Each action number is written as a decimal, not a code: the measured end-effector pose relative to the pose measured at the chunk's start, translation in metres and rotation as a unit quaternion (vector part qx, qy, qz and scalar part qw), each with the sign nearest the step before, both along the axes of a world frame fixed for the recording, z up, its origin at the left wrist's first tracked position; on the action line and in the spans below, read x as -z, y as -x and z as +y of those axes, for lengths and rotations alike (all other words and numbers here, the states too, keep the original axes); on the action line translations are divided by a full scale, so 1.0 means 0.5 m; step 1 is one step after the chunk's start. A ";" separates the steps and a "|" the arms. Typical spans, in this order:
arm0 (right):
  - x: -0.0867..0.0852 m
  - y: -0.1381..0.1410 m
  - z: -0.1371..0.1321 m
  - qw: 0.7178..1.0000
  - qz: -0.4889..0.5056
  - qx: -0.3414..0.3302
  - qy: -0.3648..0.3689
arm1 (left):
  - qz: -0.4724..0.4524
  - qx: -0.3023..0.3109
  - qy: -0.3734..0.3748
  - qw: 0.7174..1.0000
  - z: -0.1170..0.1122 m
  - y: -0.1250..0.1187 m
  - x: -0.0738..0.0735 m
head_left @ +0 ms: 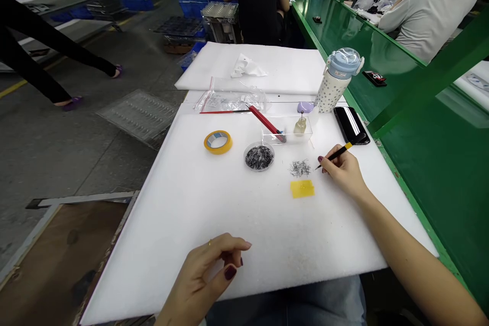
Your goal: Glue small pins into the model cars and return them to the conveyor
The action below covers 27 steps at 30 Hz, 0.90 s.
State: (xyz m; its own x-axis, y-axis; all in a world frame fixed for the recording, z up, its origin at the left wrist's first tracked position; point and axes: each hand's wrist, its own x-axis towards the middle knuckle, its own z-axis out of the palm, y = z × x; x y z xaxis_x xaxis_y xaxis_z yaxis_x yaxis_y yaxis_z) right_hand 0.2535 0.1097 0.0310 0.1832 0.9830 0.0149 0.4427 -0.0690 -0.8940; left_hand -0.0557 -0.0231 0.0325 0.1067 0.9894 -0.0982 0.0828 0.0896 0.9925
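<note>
My right hand (344,170) pinches a slim black pen-like tool (338,153) with a yellow band. Its thin pointed tip touches or hovers just above the white sheet, right of a small loose pile of short black fibres (300,168). Below the pile lies a yellow strip of tape (302,189). To its left, a round clear dish (260,157) holds more black fibres. Over the near part of the sheet is my left hand (214,272), fingers loosely curled, thumb and forefinger apart, with nothing in it.
Behind the dish are a tape roll (218,142), a red utility knife (266,122), a clear tray (288,137) with a small bottle, and a plastic bag (233,99). A tumbler (336,81) and phone (351,125) stand along the right edge. Other people are beyond the white table (183,234).
</note>
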 end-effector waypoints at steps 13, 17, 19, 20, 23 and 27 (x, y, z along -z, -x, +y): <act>0.000 0.003 0.012 0.999 0.012 0.022 0.038 | 0.008 0.002 0.011 1.000 -0.001 0.003 0.003; 0.000 0.004 0.012 0.999 0.025 0.022 0.034 | 0.008 -0.001 0.010 1.000 -0.002 0.003 0.004; 0.001 0.004 0.011 0.999 0.042 0.022 0.027 | 0.007 -0.005 0.011 1.000 -0.002 0.003 0.004; 0.001 0.003 0.011 0.998 0.054 0.020 0.024 | 0.007 -0.007 0.011 1.000 -0.002 0.003 0.004; 0.000 0.003 0.008 0.995 0.102 0.014 0.011 | 0.006 -0.005 0.006 1.000 0.000 0.003 0.005; -0.003 0.004 0.004 0.987 0.161 0.009 -0.004 | 0.014 0.002 -0.003 1.000 0.000 0.006 0.008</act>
State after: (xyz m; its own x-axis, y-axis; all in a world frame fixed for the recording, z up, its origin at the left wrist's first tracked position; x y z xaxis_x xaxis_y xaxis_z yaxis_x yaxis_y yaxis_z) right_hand 0.2516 0.1119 0.0326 0.1975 0.9795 -0.0391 0.1347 -0.0667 -0.9886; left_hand -0.0586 -0.0229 0.0286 0.1084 0.9895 -0.0959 0.1112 0.0839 0.9903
